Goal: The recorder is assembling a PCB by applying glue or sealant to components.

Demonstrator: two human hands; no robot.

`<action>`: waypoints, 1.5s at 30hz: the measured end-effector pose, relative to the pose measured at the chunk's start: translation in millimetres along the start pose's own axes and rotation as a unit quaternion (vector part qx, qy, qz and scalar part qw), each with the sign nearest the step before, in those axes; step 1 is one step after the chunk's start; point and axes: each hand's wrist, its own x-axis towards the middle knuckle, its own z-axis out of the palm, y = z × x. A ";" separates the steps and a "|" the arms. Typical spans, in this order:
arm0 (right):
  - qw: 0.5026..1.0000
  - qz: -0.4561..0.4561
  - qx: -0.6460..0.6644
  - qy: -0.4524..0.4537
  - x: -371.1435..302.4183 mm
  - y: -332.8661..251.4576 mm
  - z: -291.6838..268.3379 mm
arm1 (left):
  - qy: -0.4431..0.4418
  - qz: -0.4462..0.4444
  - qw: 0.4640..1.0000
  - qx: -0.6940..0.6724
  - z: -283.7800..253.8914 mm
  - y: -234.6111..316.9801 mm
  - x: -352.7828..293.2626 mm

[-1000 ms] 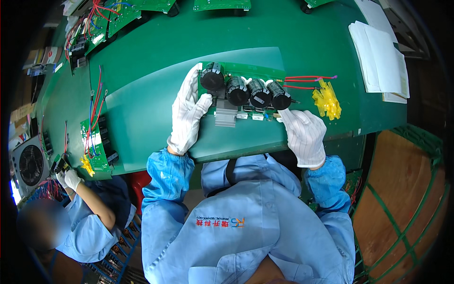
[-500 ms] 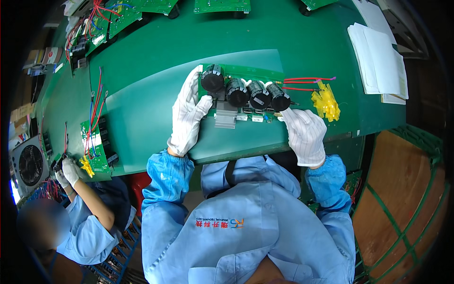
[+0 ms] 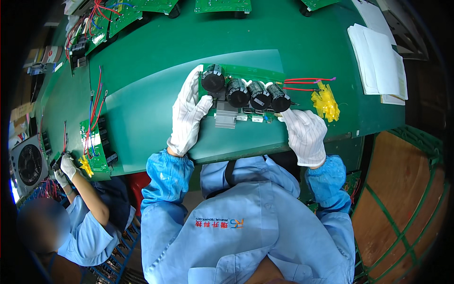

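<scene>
1. A green rectangular circuit board (image 3: 246,94) carrying four black cylindrical capacitors (image 3: 246,92) and a grey finned heat sink (image 3: 226,118) lies flat on the green desk (image 3: 156,71), close to its near edge, directly in front of the person.
2. The left hand (image 3: 188,111), in a white fabric glove, rests spread along the board's left end, thumb against the leftmost capacitor; it is not clenched.
3. The right hand (image 3: 305,132), also gloved, lies on the board's near right corner, fingers loosely curled; whether it pinches anything cannot be told.
4. Red wires (image 3: 305,83) run from the board's right end to a yellow plastic bundle (image 3: 325,103).
5. White paper sheets (image 3: 378,61) lie at the desk's right edge.
</scene>
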 end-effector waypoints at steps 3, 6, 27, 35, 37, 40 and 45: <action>1.000 0.002 0.003 0.001 -0.2 -0.5 -1.9 | -0.010 -0.002 1.000 0.001 0.7 0.6 2.1; 1.000 0.008 -0.003 0.006 0.3 -0.7 0.7 | 0.000 -0.007 1.000 0.005 0.2 1.5 0.2; 0.989 0.134 -0.013 -0.060 -15.6 -47.9 -16.4 | 0.001 -0.007 0.990 -0.138 -4.0 -5.6 -6.4; 0.990 0.096 -0.072 -0.074 -11.1 -54.4 -26.3 | 0.019 0.006 0.997 -0.073 -0.5 -0.3 -13.6; 0.990 0.085 -0.087 -0.067 -8.0 -56.6 -24.0 | 0.005 0.028 0.997 -0.071 -1.4 -1.5 -13.7; 0.990 0.084 -0.094 -0.057 -4.4 -60.4 -20.9 | 0.006 0.024 0.998 -0.055 -0.7 -0.3 -13.7; 0.989 0.076 -0.112 -0.059 -5.5 -56.6 -20.6 | 0.010 0.030 0.998 -0.047 -1.4 -0.9 -14.0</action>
